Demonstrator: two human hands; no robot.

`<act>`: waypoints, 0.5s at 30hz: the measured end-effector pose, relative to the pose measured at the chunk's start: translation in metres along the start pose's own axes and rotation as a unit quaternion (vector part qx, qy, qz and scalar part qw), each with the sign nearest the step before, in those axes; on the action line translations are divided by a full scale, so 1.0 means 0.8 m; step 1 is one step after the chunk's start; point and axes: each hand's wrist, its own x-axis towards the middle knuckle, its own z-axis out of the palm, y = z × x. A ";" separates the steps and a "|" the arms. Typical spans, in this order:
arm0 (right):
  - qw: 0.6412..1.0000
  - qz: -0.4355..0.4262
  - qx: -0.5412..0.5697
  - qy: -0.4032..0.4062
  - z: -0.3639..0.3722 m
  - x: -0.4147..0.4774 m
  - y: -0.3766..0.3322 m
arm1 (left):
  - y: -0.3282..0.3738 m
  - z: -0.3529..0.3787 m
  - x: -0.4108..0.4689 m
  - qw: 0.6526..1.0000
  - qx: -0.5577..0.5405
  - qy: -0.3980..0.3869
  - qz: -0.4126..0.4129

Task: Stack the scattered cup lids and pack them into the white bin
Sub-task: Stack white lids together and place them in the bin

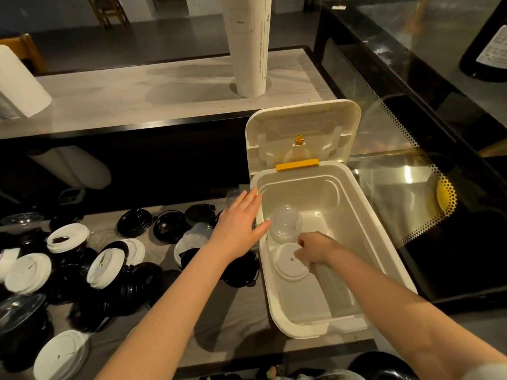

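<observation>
The white bin [367, 237] stands open on the counter, its hinged lid [301, 133] tipped up behind it. Inside lie a stack of clear dome lids [284, 222] and a stack of white flat lids [288, 267]. My right hand [315, 250] is down in the bin, fingers pinched on the rim of the white lid stack. My left hand [241, 223] rests flat, fingers spread, on the bin's left rim. Left of the bin, several black lids [134, 222] and white lids [68, 238] lie scattered and partly stacked on the counter.
A tall stack of white paper cups [248, 45] stands on the raised shelf behind the bin. A paper roll [19, 83] sits at the far left. A glass display case [411, 133] borders the bin on the right. Clear lids [19, 308] lie at the near left.
</observation>
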 end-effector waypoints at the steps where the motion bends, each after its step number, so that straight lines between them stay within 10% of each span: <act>1: 1.000 -0.002 -0.008 0.003 -0.002 -0.001 0.000 | 0.000 0.000 0.000 1.000 0.004 0.000 0.001; 15: 0.983 -0.045 -0.093 0.150 -0.068 -0.051 -0.045 | -0.014 -0.022 -0.001 0.996 0.090 0.020 0.004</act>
